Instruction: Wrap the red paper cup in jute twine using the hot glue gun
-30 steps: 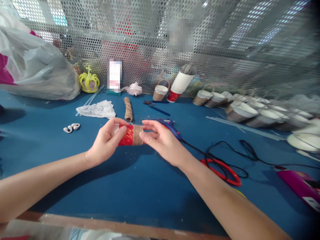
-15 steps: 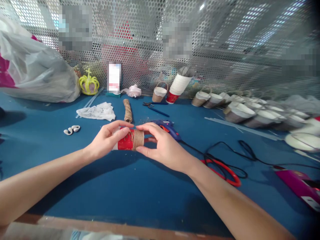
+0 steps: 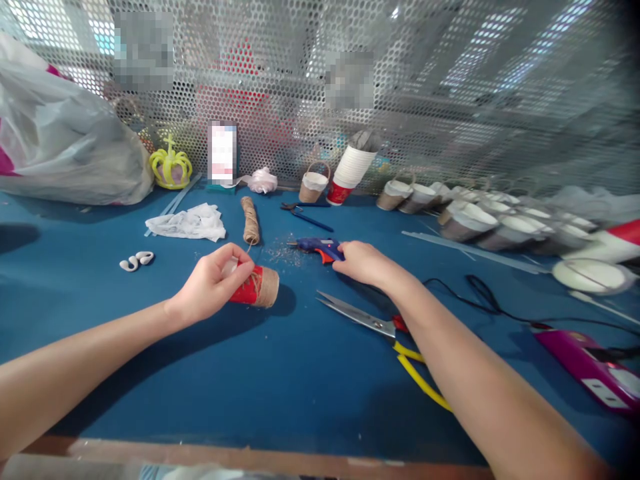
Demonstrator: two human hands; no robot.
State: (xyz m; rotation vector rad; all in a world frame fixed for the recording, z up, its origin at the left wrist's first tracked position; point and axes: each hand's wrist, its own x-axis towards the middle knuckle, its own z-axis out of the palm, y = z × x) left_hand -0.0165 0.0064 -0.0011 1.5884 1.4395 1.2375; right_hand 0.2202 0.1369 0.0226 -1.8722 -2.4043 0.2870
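A red paper cup (image 3: pixel 245 292) lies on its side, its bottom end wound with brown twine (image 3: pixel 269 288). My left hand (image 3: pixel 213 280) is closed on the cup's open end, thumb and forefinger pinching near a strand that leads up to a twine bundle (image 3: pixel 251 223). My right hand (image 3: pixel 365 261) is reaching over the table, fingers closed round the rear of a blue hot glue gun (image 3: pixel 316 245) with an orange trigger. The gun's nozzle points left, close to some crumbs on the table. Scissors (image 3: pixel 357 313) with yellow and red handles lie partly under my right forearm.
Pliers (image 3: pixel 313 219), a small twine basket (image 3: pixel 313 190) and stacked paper cups (image 3: pixel 354 167) stand or lie at the back. Several wrapped cups (image 3: pixel 467 220) fill the right rear. A black cable runs to a purple power strip (image 3: pixel 590 367). A plastic bag (image 3: pixel 75 147) sits at left.
My right hand has let go of the cup's twine-wound end and moved right to the glue gun. My left hand keeps the cup, now tilted slightly downward. The scissors' blades have come into view.
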